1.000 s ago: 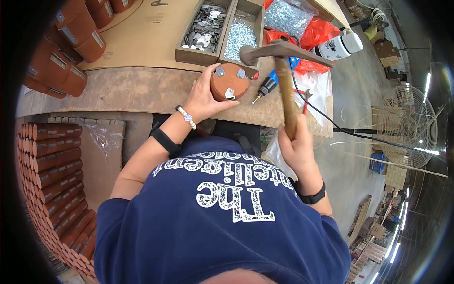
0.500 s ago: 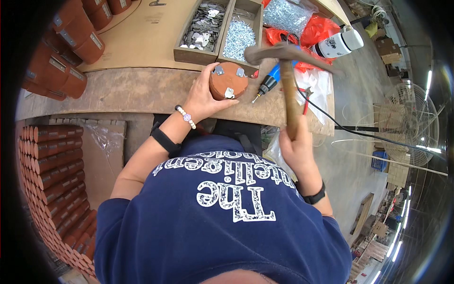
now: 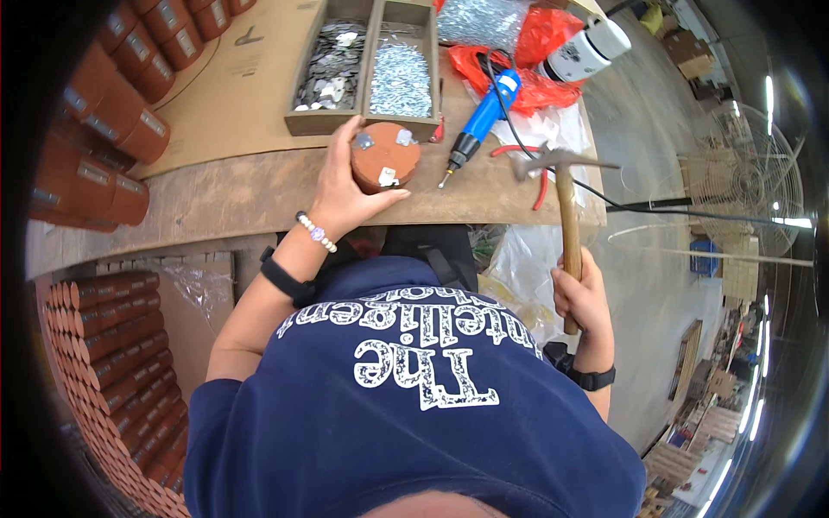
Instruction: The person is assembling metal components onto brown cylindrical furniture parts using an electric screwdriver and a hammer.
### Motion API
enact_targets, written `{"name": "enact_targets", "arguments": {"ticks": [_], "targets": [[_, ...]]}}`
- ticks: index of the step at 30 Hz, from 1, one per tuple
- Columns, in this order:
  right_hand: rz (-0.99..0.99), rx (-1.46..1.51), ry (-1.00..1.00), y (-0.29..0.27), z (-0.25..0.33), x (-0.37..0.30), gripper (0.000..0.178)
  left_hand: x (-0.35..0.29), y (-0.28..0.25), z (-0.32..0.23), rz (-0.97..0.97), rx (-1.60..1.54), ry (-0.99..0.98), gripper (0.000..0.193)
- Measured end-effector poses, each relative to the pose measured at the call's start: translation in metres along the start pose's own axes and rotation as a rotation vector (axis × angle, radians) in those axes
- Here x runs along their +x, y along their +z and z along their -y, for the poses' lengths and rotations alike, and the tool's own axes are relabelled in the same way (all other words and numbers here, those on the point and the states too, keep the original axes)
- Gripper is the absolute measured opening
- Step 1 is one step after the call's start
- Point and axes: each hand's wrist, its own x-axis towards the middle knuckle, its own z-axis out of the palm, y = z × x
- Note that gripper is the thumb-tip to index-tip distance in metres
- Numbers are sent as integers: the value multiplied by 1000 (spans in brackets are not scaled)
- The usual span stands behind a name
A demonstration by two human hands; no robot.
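Note:
My left hand (image 3: pixel 345 186) wraps round the left side of a round reddish-brown block (image 3: pixel 380 159) on the workbench, thumb along its near edge. Three small metal plates (image 3: pixel 389 177) sit spaced out on the block's top face. My right hand (image 3: pixel 580 289) grips the wooden handle of a claw hammer (image 3: pixel 566 203), held upright off the bench's right end, its head well apart from the block. A blue and black electric screwdriver (image 3: pixel 485 121) lies between block and hammer. Red-handled pliers (image 3: pixel 542 186) lie partly behind the hammer head.
Behind the block stand two joined wooden trays, one of dark metal plates (image 3: pixel 332 73), one of silver screws or nails (image 3: pixel 401 82). A white bottle (image 3: pixel 587 50) rests on red plastic bags (image 3: pixel 518 82). Stacked brown cylinders (image 3: pixel 112 112) fill the left; a black cable (image 3: pixel 682 211) crosses at right.
The hammer has moved right, away from the block, and my right hand has dropped lower with it. My left hand still holds the block; the whole view has shifted slightly.

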Motion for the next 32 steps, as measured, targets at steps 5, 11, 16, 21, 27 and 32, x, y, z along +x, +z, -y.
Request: {"name": "enact_targets", "arguments": {"ticks": [5,11,16,21,27,32], "targets": [[84,-45,261,-32,-25,-29,15,26,-15,-24,132,266,214,73],[5,195,316,-59,-56,-18,15,44,-10,-44,355,473,321,67],[-36,397,220,-88,-68,24,13,37,-10,-43,463,690,271,65],[23,412,124,-103,-58,97,7,33,-15,-43,408,616,230,68],[41,413,175,-95,-43,182,18,19,-26,-34,285,563,92,72],[-108,-79,121,-83,-43,198,21,15,-28,-32,220,307,47,66]]}}
